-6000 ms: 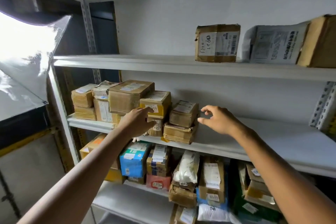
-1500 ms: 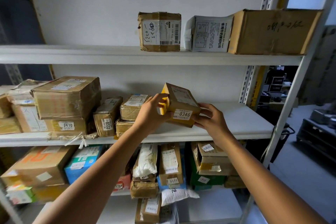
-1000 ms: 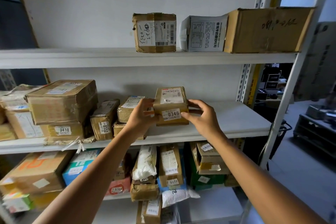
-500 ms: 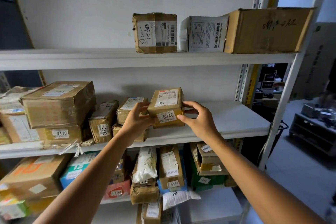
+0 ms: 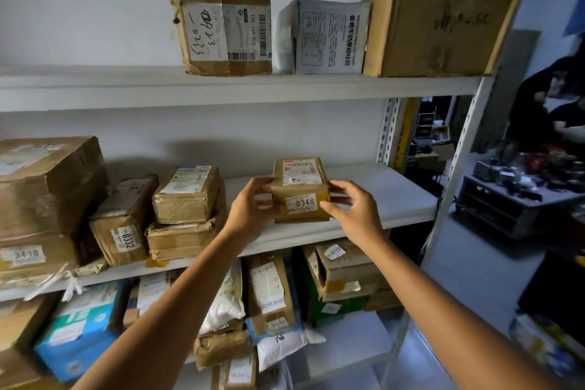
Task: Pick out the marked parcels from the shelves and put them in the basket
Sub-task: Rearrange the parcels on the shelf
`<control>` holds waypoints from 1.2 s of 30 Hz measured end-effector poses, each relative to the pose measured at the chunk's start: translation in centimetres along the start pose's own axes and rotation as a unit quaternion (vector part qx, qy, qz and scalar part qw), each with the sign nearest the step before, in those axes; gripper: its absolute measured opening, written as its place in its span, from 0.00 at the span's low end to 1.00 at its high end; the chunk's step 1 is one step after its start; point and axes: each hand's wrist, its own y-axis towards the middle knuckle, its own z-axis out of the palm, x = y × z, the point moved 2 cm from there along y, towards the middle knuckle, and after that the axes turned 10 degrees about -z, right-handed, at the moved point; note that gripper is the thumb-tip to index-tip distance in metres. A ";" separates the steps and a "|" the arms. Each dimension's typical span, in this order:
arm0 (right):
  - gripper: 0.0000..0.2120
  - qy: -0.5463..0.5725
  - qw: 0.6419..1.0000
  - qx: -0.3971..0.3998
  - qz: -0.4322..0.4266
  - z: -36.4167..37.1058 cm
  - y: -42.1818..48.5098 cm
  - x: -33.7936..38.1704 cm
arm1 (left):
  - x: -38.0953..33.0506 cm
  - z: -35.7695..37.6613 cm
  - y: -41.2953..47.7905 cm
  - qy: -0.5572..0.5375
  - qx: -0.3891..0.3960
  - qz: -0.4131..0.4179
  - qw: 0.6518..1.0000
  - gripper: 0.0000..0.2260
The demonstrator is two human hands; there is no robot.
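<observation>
A small brown parcel (image 5: 300,188) with a white label reading 0346 sits at the middle shelf (image 5: 380,196), label facing me. My left hand (image 5: 250,210) grips its left side with curled fingers. On the right side, my right hand (image 5: 351,209) holds it with thumb at the front corner and fingers behind. Whether the parcel rests on the shelf board or hangs just above it, I cannot tell. No basket is in view.
Left on the same shelf stand taped cartons, among them 0332 (image 5: 125,220) and 0410 (image 5: 38,250). The top shelf carries a taped box (image 5: 223,30), a white bag (image 5: 323,38) and a big carton (image 5: 437,30). Below, several parcels crowd the lower shelf. A person (image 5: 550,104) works at the far right.
Both hands have turned the 0346 parcel from tilted to level and brought it a little right and down toward the shelf board. My view has shifted slightly left to right.
</observation>
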 end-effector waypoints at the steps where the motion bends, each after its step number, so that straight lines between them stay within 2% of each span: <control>1: 0.22 -0.006 1.000 -0.001 0.005 -0.6 0.3 -1.0 | 0.1 1.1 0.6 0.005 0.003 0.000 1.000 0.24; 13: 0.21 0.003 0.998 0.011 0.065 -9.1 5.8 -15.4 | 2.2 16.2 10.5 -0.008 0.005 -0.039 0.999 0.25; 19: 0.21 0.002 0.996 0.014 0.090 -11.5 7.6 -20.7 | 3.8 21.4 14.4 0.004 0.006 -0.050 0.999 0.24; 30: 0.21 -0.035 0.992 0.044 0.109 -12.4 8.9 -25.9 | 6.7 25.2 18.0 0.024 0.003 -0.073 0.997 0.26; 36: 0.22 -0.052 0.988 0.062 0.130 -12.5 9.1 -26.5 | 6.7 25.0 18.2 0.079 0.023 -0.085 0.993 0.25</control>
